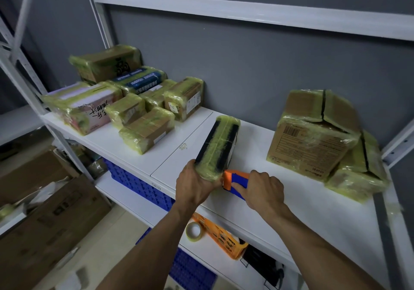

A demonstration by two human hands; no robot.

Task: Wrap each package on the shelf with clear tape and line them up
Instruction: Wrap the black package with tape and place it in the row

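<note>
Lower shelf: I've got a tape roll (194, 231) lying just beside an orange basket (221, 237).
Left hand (197, 186): I see it gripping the near end of the dark package (220, 148), fingers curled round it, at the front edge of the shelf (291, 202).
Right hand (264, 188): wrapped round the blue handle of the tape dispenser (236, 181), its orange head touching the package's near right corner.
Package: tape-wrapped, running from the front edge toward the middle.
Back left corner: wrapped packages (125, 101) clustered, some stacked.
Right end: a large box (313, 137), a smaller wrapped box (358, 175) touching it.
</note>
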